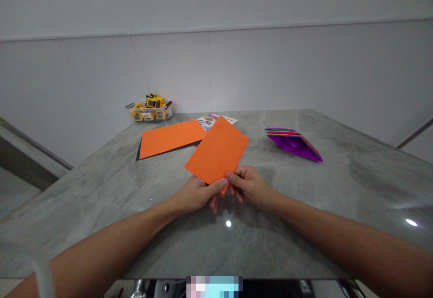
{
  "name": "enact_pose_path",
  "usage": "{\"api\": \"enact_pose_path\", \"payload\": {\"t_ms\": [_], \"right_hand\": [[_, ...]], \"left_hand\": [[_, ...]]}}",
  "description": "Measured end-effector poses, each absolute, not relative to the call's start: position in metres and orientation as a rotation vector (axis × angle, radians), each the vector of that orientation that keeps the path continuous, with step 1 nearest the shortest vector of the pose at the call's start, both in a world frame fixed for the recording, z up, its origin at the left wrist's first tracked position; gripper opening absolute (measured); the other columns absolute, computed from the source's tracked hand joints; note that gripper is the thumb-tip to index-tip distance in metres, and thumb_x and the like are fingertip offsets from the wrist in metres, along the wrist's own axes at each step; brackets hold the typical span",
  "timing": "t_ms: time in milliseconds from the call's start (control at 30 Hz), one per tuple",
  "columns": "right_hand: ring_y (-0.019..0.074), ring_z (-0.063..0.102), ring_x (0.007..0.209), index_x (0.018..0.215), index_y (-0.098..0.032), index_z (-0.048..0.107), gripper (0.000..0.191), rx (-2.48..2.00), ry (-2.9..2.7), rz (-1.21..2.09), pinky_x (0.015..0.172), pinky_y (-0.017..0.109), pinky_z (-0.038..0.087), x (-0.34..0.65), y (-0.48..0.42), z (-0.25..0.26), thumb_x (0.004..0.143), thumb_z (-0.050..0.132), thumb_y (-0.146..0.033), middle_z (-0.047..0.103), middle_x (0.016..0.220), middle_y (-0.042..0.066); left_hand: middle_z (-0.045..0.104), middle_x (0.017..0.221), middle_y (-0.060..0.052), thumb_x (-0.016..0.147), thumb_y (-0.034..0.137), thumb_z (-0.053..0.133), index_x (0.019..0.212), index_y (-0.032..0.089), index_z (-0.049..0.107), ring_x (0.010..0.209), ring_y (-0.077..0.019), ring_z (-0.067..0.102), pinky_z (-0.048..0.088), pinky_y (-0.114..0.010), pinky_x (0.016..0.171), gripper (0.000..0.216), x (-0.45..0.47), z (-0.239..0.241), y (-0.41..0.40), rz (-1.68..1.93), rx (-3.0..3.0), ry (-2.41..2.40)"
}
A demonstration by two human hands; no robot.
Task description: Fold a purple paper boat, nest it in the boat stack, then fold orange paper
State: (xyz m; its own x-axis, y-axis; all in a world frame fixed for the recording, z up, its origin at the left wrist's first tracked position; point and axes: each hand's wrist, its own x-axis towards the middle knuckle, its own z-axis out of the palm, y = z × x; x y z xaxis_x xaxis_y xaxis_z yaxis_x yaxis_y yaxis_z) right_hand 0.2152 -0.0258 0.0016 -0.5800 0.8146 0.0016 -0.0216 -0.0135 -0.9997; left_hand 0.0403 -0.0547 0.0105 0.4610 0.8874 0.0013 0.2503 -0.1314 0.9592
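Note:
Between my two hands is a piece of orange paper (218,151), held tilted above the grey table. My left hand (198,193) grips its lower edge, thumb on top and fingers beneath. My right hand (246,183) pinches the near right corner, its thumb close to the left thumb. Whether the paper is a single sheet or folded, I cannot tell. Behind it to the left lies a larger orange sheet (169,139) with a black edge showing underneath. Off to the right rests a purple folded stack (294,144) with several coloured layers along its top.
A clear plastic box (149,113) holding yellow toy vehicles stands at the back left near the wall. A printed leaflet (206,122) lies partly hidden behind the orange paper. The grey marble-look table (189,239) ends at a near edge below my arms.

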Motion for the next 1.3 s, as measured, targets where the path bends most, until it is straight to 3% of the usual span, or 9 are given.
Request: {"api": "enact_pose_path", "payload": {"t_ms": [133,400,633,833,1000,1300], "right_hand": [[0.0041,0.039,0.029,0.053,-0.015,0.054,0.054,-0.862,-1.651,1.61,0.029,0.017,0.024,0.215,-0.029,0.004,0.071,0.06,-0.065,0.049,0.04,-0.004],[0.0018,0.032,0.026,0.055,-0.012,0.058,0.052,-0.692,-1.445,1.951,0.027,0.018,0.016,0.21,-0.036,0.006,0.069,0.065,-0.061,0.052,0.043,-0.003],[0.0031,0.037,0.028,0.055,-0.013,0.057,0.053,-0.758,-1.485,1.789,0.028,0.017,0.021,0.212,-0.033,0.001,0.069,0.065,-0.063,0.052,0.043,-0.003],[0.0038,0.037,0.028,0.052,-0.014,0.054,0.055,-0.836,-1.49,1.678,0.028,0.017,0.022,0.21,-0.031,-0.002,0.068,0.063,-0.067,0.051,0.041,-0.003],[0.0049,0.039,0.03,0.054,-0.014,0.054,0.056,-0.782,-1.573,1.783,0.03,0.017,0.026,0.209,-0.036,0.002,0.067,0.063,-0.068,0.05,0.04,-0.004],[0.0052,0.036,0.032,0.045,-0.016,0.05,0.06,-0.693,-1.679,1.896,0.033,0.019,0.026,0.209,-0.038,0.003,0.07,0.057,-0.07,0.047,0.038,-0.003]], "left_hand": [[0.055,0.046,0.004,0.083,0.046,0.051,0.071,0.015,0.057,0.04,-0.0097,0.053,0.042,-0.019,0.044,0.033,0.04,0.012,-0.056,0.637,1.605,0.954],[0.043,0.041,0.008,0.083,0.041,0.051,0.066,0.017,0.053,0.034,-0.0074,0.044,0.033,-0.018,0.037,0.03,0.034,0.02,-0.06,0.626,1.587,0.817],[0.049,0.045,0.005,0.08,0.041,0.056,0.066,0.015,0.056,0.036,-0.0068,0.043,0.033,-0.018,0.038,0.03,0.035,0.012,-0.055,0.664,1.585,0.791],[0.035,0.039,0.009,0.081,0.047,0.054,0.059,0.017,0.048,0.031,-0.0058,0.035,0.027,-0.018,0.033,0.037,0.038,0.009,-0.055,0.638,1.487,0.78],[0.033,0.037,0.009,0.081,0.045,0.054,0.054,0.018,0.045,0.029,-0.0042,0.03,0.022,-0.016,0.029,0.039,0.038,0.015,-0.059,0.649,1.494,0.772],[0.04,0.036,0.007,0.083,0.038,0.052,0.064,0.013,0.062,0.028,-0.0051,0.036,0.027,-0.015,0.031,0.033,0.036,0.014,-0.058,0.583,1.545,0.777]]}}
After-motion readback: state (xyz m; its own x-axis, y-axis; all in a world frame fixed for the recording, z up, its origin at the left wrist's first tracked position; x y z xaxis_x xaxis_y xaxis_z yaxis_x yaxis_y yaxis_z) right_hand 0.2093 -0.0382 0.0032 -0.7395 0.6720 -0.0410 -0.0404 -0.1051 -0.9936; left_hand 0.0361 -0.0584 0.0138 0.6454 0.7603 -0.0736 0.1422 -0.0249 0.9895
